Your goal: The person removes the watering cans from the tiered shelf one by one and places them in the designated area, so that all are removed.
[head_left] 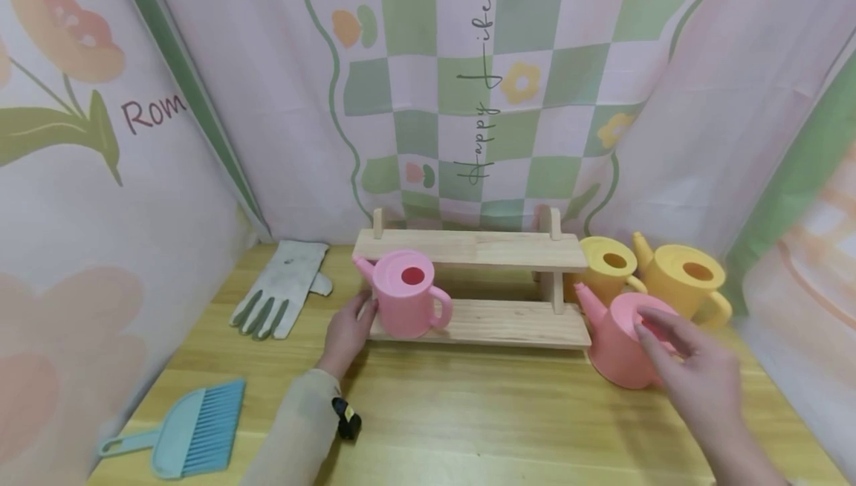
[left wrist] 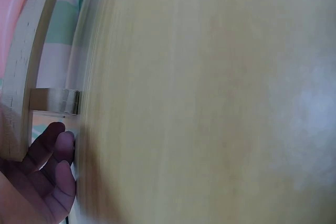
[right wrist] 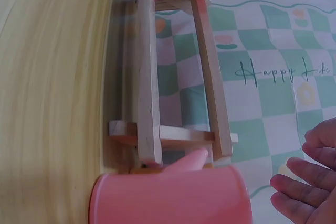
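Note:
A pink watering can (head_left: 403, 300) stands upright on the left end of the lower shelf of a small wooden rack (head_left: 508, 322), its spout to the left. My left hand (head_left: 349, 331) is at that end of the shelf, close beside the can; in the left wrist view its loosely bent fingers (left wrist: 64, 179) reach below the board. On the table right of the rack stands a coral-pink watering can (head_left: 618, 345), spout toward the rack. Over its top hovers my right hand (head_left: 698, 363), which the right wrist view shows apart from the can with nothing between the fingers.
Two yellow watering cans (head_left: 605, 267) stand behind the coral-pink one, near the back right corner. A grey-white work glove (head_left: 284, 285) lies at the back left. Toward the front left lies a blue dustpan with a brush (head_left: 200, 430). Printed curtains enclose the wooden table (head_left: 455, 419).

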A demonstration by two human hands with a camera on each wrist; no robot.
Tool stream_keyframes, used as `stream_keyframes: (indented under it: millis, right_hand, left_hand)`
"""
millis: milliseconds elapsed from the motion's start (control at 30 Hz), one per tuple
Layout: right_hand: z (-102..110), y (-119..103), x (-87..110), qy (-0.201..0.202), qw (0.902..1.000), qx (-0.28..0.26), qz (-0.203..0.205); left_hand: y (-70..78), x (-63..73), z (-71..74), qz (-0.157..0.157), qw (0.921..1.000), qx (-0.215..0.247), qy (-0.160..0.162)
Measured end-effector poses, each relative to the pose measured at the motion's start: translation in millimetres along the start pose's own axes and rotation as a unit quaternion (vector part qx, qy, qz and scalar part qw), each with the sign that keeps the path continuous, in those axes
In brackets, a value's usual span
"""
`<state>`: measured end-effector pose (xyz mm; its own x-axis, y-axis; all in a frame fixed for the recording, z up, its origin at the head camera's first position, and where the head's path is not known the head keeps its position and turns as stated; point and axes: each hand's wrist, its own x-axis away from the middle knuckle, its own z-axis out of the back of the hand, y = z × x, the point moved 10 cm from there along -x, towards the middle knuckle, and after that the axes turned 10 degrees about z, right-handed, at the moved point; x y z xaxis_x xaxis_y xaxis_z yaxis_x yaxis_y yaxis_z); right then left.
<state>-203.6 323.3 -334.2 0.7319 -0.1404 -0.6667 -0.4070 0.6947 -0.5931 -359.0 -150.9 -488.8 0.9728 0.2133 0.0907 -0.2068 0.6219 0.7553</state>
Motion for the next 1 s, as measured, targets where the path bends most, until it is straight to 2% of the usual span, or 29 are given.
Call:
stream_keyframes:
  millis: [167, 400, 667, 1000]
  right_hand:
    - [-13, -9, -5.1, -0.012, 0.9998, -0.009, 0.016]
    - [-32, -16, -8.6, -0.034, 0.9976, -0.056, 0.024]
    - [-51, -24, -9.1, -0.057, 0.9967, -0.044, 0.038]
    - [-77, -32, -11.2, -0.085, 0.9919, -0.084, 0.043]
  left_hand:
    - [0.2, 0.3, -0.1, 0.001, 1.0000, 0.003, -0.001]
    - [0.1, 1.5, -0.9, 0.005, 0.9999, 0.009, -0.007]
    - [1.9, 0.9, -0.1, -0.003, 1.0000, 0.005, -0.001]
    - [1.1, 2.6, 0.3, -0.008, 0.9999, 0.011, 0.002]
